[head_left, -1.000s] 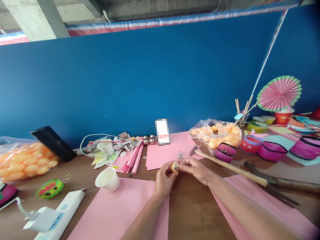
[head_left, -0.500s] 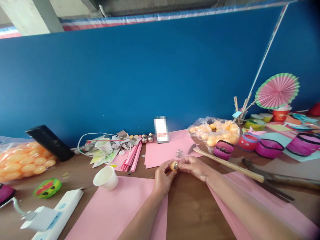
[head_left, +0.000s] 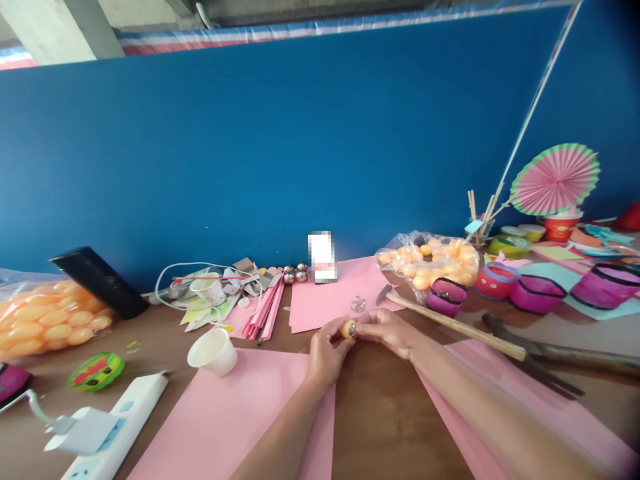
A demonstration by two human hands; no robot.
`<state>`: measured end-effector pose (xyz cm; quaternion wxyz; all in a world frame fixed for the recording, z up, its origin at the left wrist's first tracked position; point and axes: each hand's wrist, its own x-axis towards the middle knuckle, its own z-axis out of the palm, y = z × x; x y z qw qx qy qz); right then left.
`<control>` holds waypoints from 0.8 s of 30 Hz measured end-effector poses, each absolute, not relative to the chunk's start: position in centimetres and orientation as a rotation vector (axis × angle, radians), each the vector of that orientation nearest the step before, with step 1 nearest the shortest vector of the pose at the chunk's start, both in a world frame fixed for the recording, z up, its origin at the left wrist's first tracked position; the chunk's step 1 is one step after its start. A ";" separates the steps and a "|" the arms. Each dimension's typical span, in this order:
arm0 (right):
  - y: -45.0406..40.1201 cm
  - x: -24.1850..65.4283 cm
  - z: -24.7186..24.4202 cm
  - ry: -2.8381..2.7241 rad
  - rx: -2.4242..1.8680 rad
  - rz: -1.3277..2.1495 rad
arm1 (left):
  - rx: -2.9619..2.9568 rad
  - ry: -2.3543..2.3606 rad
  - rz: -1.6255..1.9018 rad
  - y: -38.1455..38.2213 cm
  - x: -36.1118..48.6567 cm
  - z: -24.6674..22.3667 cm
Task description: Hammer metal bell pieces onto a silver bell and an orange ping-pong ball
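Observation:
Between the fingers of my left hand (head_left: 326,351) is a small yellow-orange ball (head_left: 347,329) with a silvery patch on its right side. My right hand (head_left: 384,332) is closed in a pinch against that silvery patch; what its fingertips hold is too small to make out. Both hands meet above the brown table (head_left: 387,407). Just beyond them, a little pile of shiny clear pieces (head_left: 358,305) lies on a pink sheet (head_left: 320,310). A hammer with a wooden handle (head_left: 460,327) rests to the right of my right hand.
A white cup (head_left: 213,353) stands on the left pink paper (head_left: 240,413). Farther left are a power strip (head_left: 127,427) and a bag of orange balls (head_left: 50,320). Another bag of balls (head_left: 430,260), purple pouches (head_left: 447,297) and a dark tool (head_left: 575,357) lie on the right.
The view has shifted very slightly. My hands stay nearly in place, with the ball turned a little between my fingers.

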<state>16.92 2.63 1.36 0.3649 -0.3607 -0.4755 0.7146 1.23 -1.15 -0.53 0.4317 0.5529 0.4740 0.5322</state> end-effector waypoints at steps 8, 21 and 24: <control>2.9 17.1 1.1 -1.198 -0.871 1.873 | 1.286 1.082 1.306 -1.1 1.3 0.0; 2.2 16.1 1.5 -1.253 -0.950 1.717 | 1.296 1.108 1.309 -1.2 1.2 -0.1; 2.1 16.0 1.2 -1.257 -0.928 1.673 | 1.245 1.095 1.310 -1.0 1.2 -0.1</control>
